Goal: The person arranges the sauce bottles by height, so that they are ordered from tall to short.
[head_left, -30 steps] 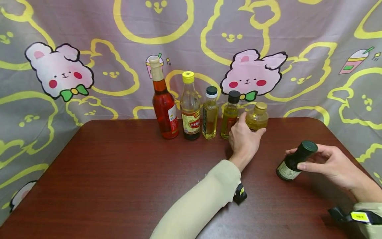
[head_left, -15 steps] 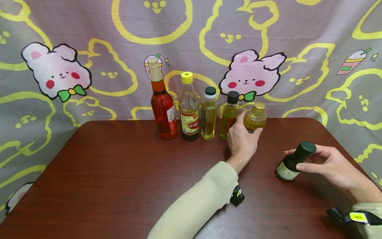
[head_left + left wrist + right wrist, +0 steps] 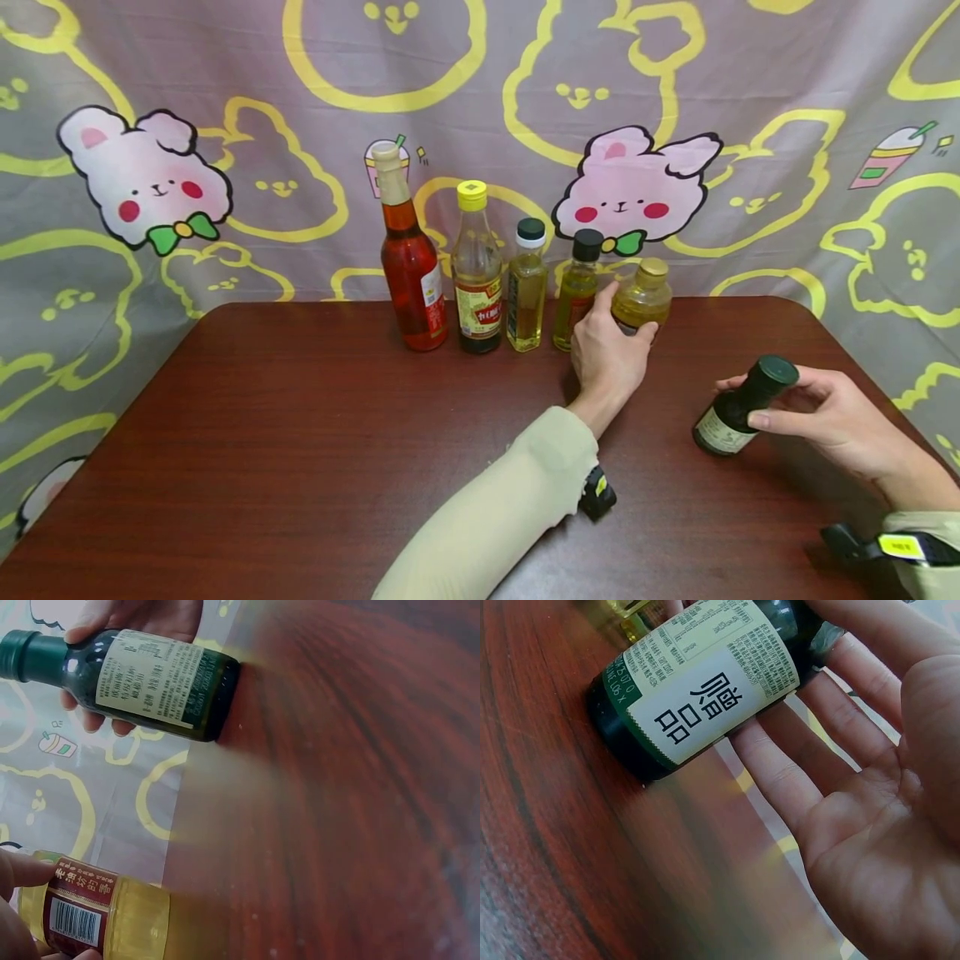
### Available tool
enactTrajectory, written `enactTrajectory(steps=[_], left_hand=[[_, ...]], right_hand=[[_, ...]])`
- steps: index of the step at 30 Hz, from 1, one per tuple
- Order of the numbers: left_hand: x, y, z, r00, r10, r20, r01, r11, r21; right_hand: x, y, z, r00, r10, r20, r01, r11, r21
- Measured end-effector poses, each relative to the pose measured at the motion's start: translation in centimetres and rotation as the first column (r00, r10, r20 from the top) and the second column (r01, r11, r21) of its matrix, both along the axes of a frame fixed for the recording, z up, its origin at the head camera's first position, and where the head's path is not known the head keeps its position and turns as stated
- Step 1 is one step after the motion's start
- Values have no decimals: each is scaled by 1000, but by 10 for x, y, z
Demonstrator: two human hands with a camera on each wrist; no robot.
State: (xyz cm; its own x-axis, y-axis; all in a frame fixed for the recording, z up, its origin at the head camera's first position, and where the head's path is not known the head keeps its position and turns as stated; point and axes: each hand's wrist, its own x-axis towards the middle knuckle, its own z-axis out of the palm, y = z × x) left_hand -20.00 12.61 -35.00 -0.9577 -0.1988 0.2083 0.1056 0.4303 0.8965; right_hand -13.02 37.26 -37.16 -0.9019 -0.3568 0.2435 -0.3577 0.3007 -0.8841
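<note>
In the head view, my left hand (image 3: 609,346) grips a squat clear oil bottle (image 3: 643,300) with a gold cap at the right end of a row of bottles. The left wrist view shows its yellow oil and dark red barcode label (image 3: 75,924), with fingers on both sides. At the right, my right hand (image 3: 832,412) holds a small dark green bottle (image 3: 738,408) between thumb and fingers. That bottle leans, its green cap up and toward the right, its base on or just above the table. Its pale label (image 3: 705,697) faces the right wrist camera.
Left of my left hand stand a black-capped oil bottle (image 3: 576,304), a square oil bottle (image 3: 527,296), a yellow-capped bottle (image 3: 477,283) and a tall red bottle (image 3: 412,275). Behind the brown table (image 3: 300,450) hangs a patterned cloth (image 3: 300,50).
My left thumb has drawn in against the squat oil bottle, which has shifted slightly left. My right hand and the dark green bottle stay nearly still.
</note>
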Motion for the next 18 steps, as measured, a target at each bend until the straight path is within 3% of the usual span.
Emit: enactTrajectory(steps=[4,11,18], left_hand=[[0,-1,0,1000,-7,16,7,999,35],[0,-2,1,999,-19,34,17,998,60],[0,-4,2,998,-36,43,33,997,69]], right_hand=[[0,0,1,1000,10,4,-9,1000,-20],[2,-5,6,990,-126,-58,132,983,126],[3,-10,11,983,-169,-73,177,975,135]])
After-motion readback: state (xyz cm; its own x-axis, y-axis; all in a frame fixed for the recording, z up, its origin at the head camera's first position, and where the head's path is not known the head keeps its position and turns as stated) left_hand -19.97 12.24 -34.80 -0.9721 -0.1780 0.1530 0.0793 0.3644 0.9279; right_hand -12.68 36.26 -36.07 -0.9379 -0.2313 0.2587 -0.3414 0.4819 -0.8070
